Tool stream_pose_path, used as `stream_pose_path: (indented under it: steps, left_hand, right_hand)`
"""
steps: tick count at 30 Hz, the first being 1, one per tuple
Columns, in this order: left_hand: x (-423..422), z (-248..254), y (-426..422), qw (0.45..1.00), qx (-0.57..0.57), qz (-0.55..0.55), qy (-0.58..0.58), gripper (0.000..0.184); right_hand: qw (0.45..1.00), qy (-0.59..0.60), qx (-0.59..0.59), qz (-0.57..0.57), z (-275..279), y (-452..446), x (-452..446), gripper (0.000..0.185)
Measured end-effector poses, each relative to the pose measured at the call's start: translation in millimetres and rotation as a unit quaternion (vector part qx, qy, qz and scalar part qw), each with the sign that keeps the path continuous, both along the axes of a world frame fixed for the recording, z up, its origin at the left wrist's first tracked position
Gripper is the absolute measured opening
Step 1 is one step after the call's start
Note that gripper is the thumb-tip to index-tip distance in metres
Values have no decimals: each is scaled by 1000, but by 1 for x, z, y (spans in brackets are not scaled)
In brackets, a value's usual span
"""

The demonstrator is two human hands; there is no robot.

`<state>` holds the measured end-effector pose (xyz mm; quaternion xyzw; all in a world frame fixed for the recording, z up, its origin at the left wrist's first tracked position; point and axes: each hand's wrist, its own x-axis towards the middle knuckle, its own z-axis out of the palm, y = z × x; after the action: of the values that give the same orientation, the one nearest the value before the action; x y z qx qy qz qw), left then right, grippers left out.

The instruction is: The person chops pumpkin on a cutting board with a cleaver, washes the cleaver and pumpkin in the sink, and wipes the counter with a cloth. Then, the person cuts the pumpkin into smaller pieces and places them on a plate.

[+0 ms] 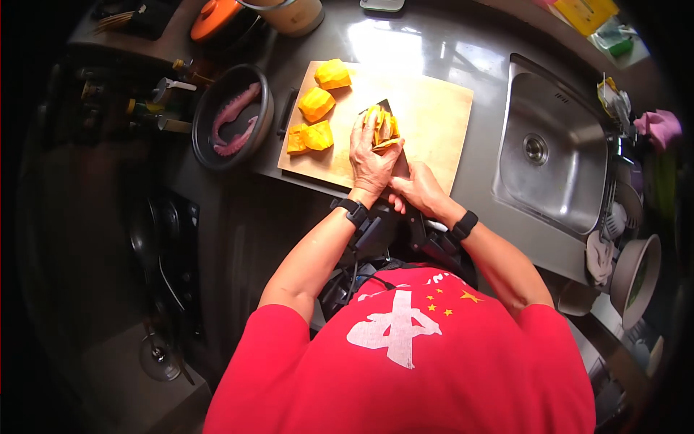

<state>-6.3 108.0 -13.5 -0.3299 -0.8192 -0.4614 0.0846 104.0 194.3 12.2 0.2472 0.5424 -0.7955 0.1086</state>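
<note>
On the wooden cutting board (pixel 437 119), my left hand (pixel 370 163) is closed over a bunch of yellow-orange pumpkin slices (pixel 385 129), fingers pressed on them. My right hand (pixel 423 189) sits just beside it, at the board's near edge, with its fingers wrapped round the handle of a knife (pixel 400 165). The dark blade shows between the hands, and its tip seems to come out beyond the slices. Most of the handle is hidden in my grip. Several peeled pumpkin chunks (pixel 316 104) lie in a column along the board's left side.
Left of the board stands a dark bowl (pixel 267 116) with a long pink piece of meat or seafood in it. A steel sink (pixel 517 155) is set into the counter on the right, with dishes beyond it. An orange-lidded pot (pixel 215 18) stands at the back left.
</note>
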Motion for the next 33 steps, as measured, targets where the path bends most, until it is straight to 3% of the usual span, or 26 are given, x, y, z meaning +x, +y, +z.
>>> stream_pose_path:
  steps: [2,6,13,19,25,33]
  left_hand:
    - [5,4,-1,996,24,-44,-78,75]
    - [34,22,9,994,47,-96,-10,72]
    - [123,46,45,962,78,-251,-69,72]
    - [242,73,85,890,79,-434,-112,65]
    - [383,70,127,800,56,-577,-159,68]
    - [568,42,199,719,-60,-662,-206,61]
  right_hand:
    - [1000,6,10,-25,8,-7,11,13]
    - [991,25,59,-118,32,-18,48,14]
    - [967,-8,90,-238,64,-18,148,12]
    - [900,-33,114,-420,89,-30,265,10]
    - [824,-36,88,-559,77,-29,392,12]
    - [739,-75,33,-668,58,24,554,12]
